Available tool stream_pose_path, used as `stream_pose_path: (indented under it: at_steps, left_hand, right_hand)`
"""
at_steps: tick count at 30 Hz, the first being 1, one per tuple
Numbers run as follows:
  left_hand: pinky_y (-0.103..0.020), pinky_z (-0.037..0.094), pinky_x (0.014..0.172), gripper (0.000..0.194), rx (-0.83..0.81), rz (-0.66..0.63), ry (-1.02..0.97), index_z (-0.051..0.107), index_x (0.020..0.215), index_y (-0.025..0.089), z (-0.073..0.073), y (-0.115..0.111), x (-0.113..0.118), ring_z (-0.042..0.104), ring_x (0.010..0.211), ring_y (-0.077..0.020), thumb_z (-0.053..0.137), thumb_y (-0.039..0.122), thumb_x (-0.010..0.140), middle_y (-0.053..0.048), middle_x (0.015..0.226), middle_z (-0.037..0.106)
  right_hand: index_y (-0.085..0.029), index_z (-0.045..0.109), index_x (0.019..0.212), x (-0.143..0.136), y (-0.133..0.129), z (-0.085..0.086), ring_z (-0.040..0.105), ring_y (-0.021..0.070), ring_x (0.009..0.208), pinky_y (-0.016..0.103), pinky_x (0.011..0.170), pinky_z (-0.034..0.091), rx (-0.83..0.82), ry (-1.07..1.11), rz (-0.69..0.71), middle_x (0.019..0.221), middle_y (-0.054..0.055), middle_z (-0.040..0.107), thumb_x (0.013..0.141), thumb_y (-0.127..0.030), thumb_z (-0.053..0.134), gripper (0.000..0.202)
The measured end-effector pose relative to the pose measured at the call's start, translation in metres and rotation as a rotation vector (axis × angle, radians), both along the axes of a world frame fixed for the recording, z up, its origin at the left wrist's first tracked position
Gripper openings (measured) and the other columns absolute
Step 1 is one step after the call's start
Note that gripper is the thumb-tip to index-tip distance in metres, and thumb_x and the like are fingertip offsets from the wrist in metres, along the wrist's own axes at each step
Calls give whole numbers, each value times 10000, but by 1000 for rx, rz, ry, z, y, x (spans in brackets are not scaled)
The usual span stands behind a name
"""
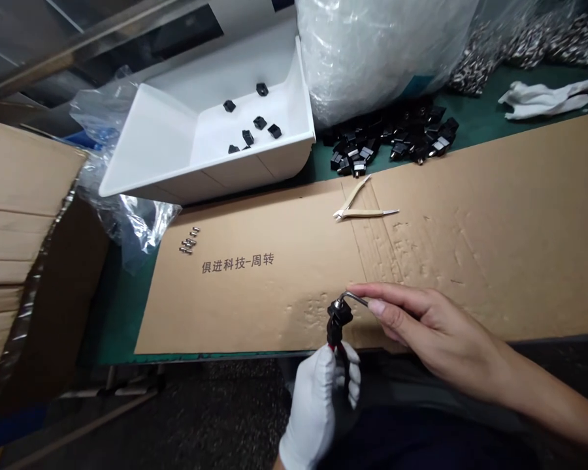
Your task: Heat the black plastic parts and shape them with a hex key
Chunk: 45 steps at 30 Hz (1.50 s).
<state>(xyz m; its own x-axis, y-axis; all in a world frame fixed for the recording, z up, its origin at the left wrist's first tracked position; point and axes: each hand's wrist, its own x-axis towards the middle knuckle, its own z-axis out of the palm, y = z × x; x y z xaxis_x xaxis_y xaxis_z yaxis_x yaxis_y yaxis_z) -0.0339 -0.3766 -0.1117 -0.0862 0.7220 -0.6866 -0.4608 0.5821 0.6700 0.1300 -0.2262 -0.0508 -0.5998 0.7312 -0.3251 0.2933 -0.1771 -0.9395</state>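
Observation:
My left hand (318, 391), in a white glove, is wrapped round the handles of dark pliers (334, 331) with a bit of red on them. The jaws of the pliers hold a small black block (340, 312) upright. Bare, my right hand (416, 313) pinches a bent metal hex key (357, 298) between thumb and fingers. The key's short end meets a metal piece on top of the block. Behind the hands, beige-handled nippers (362, 205) lie spread on the cardboard sheet (255, 307).
At the back left stands a white bin (147, 143) with several black blocks. A pile of black blocks (402, 137) lies beside a big plastic bag (372, 52). Small metal pins (189, 243), a white glove (543, 100) and a cardboard box (24, 228) are also there.

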Motion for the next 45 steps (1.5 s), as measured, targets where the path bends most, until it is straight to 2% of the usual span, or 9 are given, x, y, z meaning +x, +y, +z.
stream_pose_path:
  at_steps: [6,9,15,19,21,27,34,40,45]
  left_hand:
    - [-239,442,489,585,8,37,-69,649,943,106,-15,-14,10,541,511,-123,356,602,1044,-42,671,609]
    - [-238,435,452,597,-1,71,-141,641,917,103,-20,-17,18,534,490,-125,354,612,1038,-38,655,594]
    - [-229,400,456,639,-66,93,-238,626,905,109,-26,-21,26,518,485,-113,302,643,1037,-37,670,588]
    - [-236,364,489,644,-65,79,-197,633,904,111,-27,-22,26,497,508,-110,270,622,1053,-28,654,569]
    - [-240,347,499,649,-70,79,-175,639,903,111,-28,-22,26,483,513,-107,259,614,1059,-27,639,568]
    - [-249,339,509,660,-69,68,-132,649,870,113,-32,-23,28,463,511,-104,272,621,1056,-24,611,559]
    - [-251,339,519,659,-45,59,-106,649,864,116,-34,-23,30,471,520,-108,273,622,1056,-24,599,553]
    - [-250,339,523,647,-38,66,-118,652,877,119,-34,-23,31,465,525,-108,267,604,1062,-21,611,546]
    - [-250,352,511,639,-38,65,-115,657,910,112,-35,-24,30,481,530,-112,273,600,1061,-35,653,574]
  right_hand:
    - [-287,723,1308,-2,-4,-9,667,265,1213,401,991,592,-43,1,5,1025,35,779,1040,-388,503,361]
    - [-292,718,1314,-2,-7,-14,673,255,1194,398,1001,579,-70,-44,23,1037,34,776,1046,-403,496,366]
    - [-270,694,1354,-1,-13,-28,714,232,1013,365,895,593,-127,-95,32,929,36,763,1059,-413,493,384]
    - [-276,677,1381,0,-19,-31,699,218,840,320,763,574,-185,-106,3,586,-13,590,1062,-453,496,408]
    - [-297,666,1395,0,-24,-32,663,193,730,289,691,544,-220,-125,-23,531,-35,502,1059,-479,508,414]
    - [-391,668,1372,0,-38,-34,525,126,550,250,586,466,-224,-144,-80,569,-46,510,1059,-494,516,362]
    - [-450,676,1338,2,-43,-35,645,147,748,262,690,520,-190,-143,-111,836,-12,708,1058,-484,522,321]
    - [-408,679,1352,1,-45,-37,677,181,876,284,728,543,-199,-116,-130,1019,19,736,1057,-470,523,340]
    - [-410,681,1346,1,-44,-38,573,129,644,241,544,436,-222,-123,-132,858,4,692,1051,-485,533,339]
